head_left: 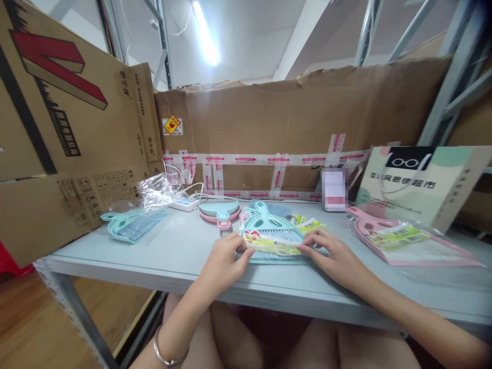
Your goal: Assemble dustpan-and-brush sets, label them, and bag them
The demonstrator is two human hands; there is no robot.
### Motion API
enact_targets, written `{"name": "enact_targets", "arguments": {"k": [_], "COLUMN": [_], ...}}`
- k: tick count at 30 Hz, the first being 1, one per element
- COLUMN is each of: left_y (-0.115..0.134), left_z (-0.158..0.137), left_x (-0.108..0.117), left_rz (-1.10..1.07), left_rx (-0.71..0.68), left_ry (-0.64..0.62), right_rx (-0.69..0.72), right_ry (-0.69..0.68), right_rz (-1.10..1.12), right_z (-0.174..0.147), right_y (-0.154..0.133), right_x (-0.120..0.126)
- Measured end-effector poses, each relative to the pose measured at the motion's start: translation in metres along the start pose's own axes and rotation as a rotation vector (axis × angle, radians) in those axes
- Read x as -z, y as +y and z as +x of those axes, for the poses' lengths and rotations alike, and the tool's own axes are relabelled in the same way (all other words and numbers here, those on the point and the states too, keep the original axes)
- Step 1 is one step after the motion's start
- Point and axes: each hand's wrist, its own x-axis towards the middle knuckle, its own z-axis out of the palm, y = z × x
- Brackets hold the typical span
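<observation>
A mint-green dustpan and brush set (265,218) lies in front of me on the table, with the brush's pale blue bristles fanning toward me. Across its near part runs a clear plastic bag (269,245) with a printed yellow-green strip and small red pictures. My left hand (226,259) pinches the bag's left end between thumb and fingers. At the opposite end my right hand (332,253) is closed on the bag in the same way. More yellow-green labels (307,224) show just behind my right fingers.
A pink bagged dustpan set (415,243) lies on the right, a mint one (136,224) on the left. Behind are small mint and pink dustpans (219,211), a power strip (184,204) and crumpled plastic (156,189). A phone (335,189) and paper bag (415,184) stand back right. Cardboard (246,123) walls the rear.
</observation>
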Motion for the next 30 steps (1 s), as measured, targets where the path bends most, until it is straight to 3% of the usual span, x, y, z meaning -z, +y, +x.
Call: {"name": "enact_targets", "arguments": {"k": [6,12,19,24,30], "left_y": [-0.004,-0.008,-0.007,-0.004,-0.007], "left_z": [0.002,-0.001,-0.001,-0.001,0.0], "left_x": [0.0,0.0,0.0,-0.001,-0.004], "left_rz": [-0.175,-0.215,-0.187,-0.173,-0.162], "left_rx": [0.056,0.102,0.052,0.063,0.093], "left_ry": [0.055,0.018,-0.02,0.0,0.097], "right_rx": [-0.096,-0.068,0.025,-0.083,-0.25], "right_ry": [-0.053,0.052,-0.065,-0.021,-0.12], "right_rz": [0.099,0.043,0.029,0.074,0.147], "right_z": [0.005,-0.002,-0.007,-0.004,0.003], "right_y": [0.013,0.014,0.01,0.016,0.003], "right_x": [0.005,0.01,0.016,0.009,0.004]}}
